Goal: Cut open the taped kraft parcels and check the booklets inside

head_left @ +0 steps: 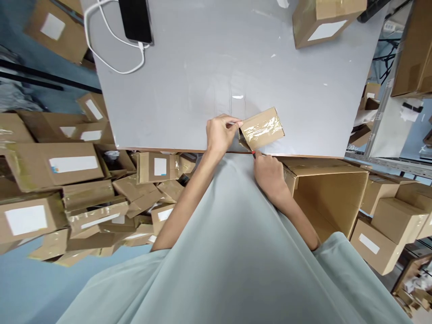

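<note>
A small cardboard box (262, 128) with shiny tape along its top lies near the front edge of the grey table (189, 90). Its left end is partly open, showing a dark gap and a loose flap. My left hand (221, 131) pinches the box at that end between thumb and fingers. Below the box, my right hand (269, 174) is closed round a small red-and-black tool (254, 153) that looks like a box cutter. Its tip is at the box's lower left corner; most of it is hidden in the fist.
A phone (136, 20) with a white cable (116, 70) lies at the table's back left. Another labelled box (326, 24) stands at the back right. Opened cartons (74, 164) pile up left of me. A large open carton (329, 198) is under the right front edge, beside stacked boxes (393, 220).
</note>
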Available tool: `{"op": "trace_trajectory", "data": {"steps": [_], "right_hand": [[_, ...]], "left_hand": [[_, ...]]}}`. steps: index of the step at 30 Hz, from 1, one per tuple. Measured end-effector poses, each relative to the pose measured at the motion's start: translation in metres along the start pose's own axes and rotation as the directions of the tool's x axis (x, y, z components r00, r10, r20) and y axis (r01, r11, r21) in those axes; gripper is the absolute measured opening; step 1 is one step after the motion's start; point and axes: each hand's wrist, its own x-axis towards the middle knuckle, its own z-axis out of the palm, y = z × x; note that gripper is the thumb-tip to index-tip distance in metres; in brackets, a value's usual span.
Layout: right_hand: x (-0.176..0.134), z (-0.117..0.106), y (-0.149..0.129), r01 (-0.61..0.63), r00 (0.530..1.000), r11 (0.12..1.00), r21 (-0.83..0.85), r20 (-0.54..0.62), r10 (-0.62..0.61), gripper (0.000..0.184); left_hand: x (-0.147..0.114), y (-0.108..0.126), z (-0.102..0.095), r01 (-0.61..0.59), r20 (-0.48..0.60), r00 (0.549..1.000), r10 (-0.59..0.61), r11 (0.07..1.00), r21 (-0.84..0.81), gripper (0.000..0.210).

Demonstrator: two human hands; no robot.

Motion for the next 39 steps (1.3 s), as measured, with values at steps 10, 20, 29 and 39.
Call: {"op": "trace_trajectory", "data": {"steps": [10,20,29,39], "right_hand": [[0.081,0.039,0.122,0.178,0.814,0.472,0.863,-0.399,0.422,0.041],[0.115,0.072,0.077,0.328,0.917,0.127,0.936,-0.348,0.196,0.058],[0.120,0.080,0.060,0.294,0.935,0.150,0.944,-0.317,0.158,0.059],[0.073,0.031,0.046,0.146,0.928,0.681,0.717,-0.338,0.156,0.052]], "left_hand": [[-0.029,-0.018,0.009,0.095,0.161,0.984,-0.078,0.990,-0.101,0.089],[-0.009,-0.051,-0.031,0.202,0.179,0.970,-0.161,0.949,-0.242,0.074],[0.010,0.017,-0.006,-0.310,0.148,0.949,0.280,0.918,0.249,0.055],[0.017,0.014,0.012,-0.291,0.153,0.949,0.276,0.953,0.088,0.040]]}}
